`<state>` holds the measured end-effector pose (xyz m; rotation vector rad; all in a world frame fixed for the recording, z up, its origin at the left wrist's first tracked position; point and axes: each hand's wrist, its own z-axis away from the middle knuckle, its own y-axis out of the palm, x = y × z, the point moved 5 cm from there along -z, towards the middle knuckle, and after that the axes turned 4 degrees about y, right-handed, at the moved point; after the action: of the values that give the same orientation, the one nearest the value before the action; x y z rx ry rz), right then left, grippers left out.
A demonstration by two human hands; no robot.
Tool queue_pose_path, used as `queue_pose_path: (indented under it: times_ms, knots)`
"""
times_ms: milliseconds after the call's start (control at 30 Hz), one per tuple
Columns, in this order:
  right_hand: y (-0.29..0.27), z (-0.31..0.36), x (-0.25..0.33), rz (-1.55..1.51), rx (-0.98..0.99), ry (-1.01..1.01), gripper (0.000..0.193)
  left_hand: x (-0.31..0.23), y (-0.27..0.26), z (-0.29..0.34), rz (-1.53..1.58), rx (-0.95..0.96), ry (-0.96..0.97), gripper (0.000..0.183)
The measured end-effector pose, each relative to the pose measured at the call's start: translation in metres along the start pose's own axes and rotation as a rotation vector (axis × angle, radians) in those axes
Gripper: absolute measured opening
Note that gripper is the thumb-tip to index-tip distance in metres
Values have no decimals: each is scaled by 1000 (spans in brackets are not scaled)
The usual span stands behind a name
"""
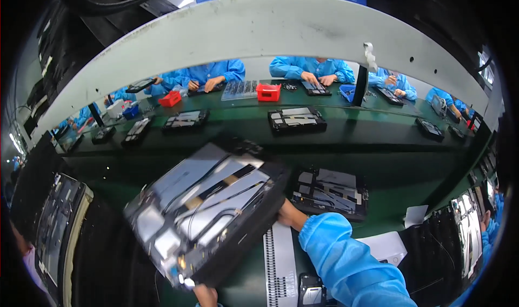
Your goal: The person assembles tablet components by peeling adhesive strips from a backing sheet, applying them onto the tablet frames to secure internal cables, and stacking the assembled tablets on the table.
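Observation:
A thick black tablet-like electronic device (211, 199), its inside exposed, is tilted up in front of me above the green bench. Silver panels, dark cables and small bright parts show on its face. My right hand (292, 216), under a blue sleeve, grips its right edge. At its lower corner, my left hand (206, 295) holds it from below, mostly cut off by the picture's lower edge. The fingers of both hands are largely hidden behind the device. A similar open device (331, 190) lies on the bench just beyond my right hand.
Beside my right forearm are a white strip with black marks (281, 269), a white box (386, 247) and a small dark device (312, 292). A grey beam (303, 25) crosses above. Beyond it, co-workers in blue handle devices near red bins (268, 92); more devices (297, 120) line the bench.

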<state>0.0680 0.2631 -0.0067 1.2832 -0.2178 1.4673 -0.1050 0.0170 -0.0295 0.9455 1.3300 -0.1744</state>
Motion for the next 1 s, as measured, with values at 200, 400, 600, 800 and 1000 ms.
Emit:
queue_pose_path:
  times_ms: [200, 400, 600, 800, 1000]
  knots:
    - [1, 11, 4, -325, -261, -215, 46, 17, 32, -162, 141, 200, -73, 39]
    - [-17, -60, -40, -271, -356, -482, 43, 65, 17, -267, 311, 385, -276, 33]
    - [18, -6, 14, 46, -529, -631, 50, -35, 28, -237, 154, -184, 358, 52]
    - [40, -3, 64, -39, -256, -453, 41, -80, 86, -215, -260, -115, 521, 66]
    - [-61, 131, 157, 638, -565, -603, 28, -87, 152, -65, -518, -93, 1263, 38]
